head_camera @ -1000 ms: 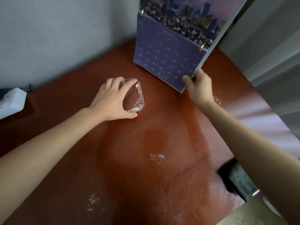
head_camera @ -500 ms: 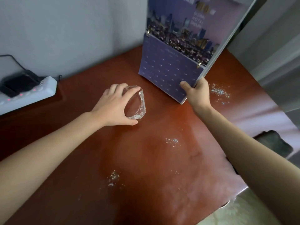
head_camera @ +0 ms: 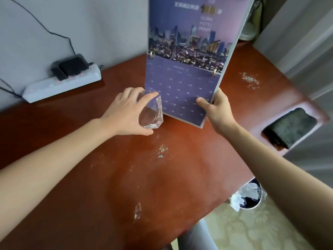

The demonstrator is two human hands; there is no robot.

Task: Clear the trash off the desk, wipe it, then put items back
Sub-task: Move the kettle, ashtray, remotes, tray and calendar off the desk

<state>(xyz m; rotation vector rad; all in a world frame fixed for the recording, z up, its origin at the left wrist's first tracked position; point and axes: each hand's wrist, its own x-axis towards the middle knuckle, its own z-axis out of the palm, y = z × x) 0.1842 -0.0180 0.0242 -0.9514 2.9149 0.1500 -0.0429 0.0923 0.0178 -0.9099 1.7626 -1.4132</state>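
Left hand [head_camera: 126, 112] curls over a clear faceted glass dish [head_camera: 152, 114], fingers on the far rim and thumb at the near edge. The dish sits tipped at the far middle of the counter [head_camera: 162, 186]. Right hand [head_camera: 216, 107] pinches the lower right edge of the tall calendar [head_camera: 183, 69], thumb across its face. The calendar's bottom edge is just right of the dish. Risks: slick glass held only from above could slip and strike the calendar, and the calendar, gripped low, could tip over. Shiny flecks [head_camera: 162, 150] on the wood would be trapped under anything set down. Calendar top is cut off and its back support hidden. Cannot tell whether the dish touches the counter.
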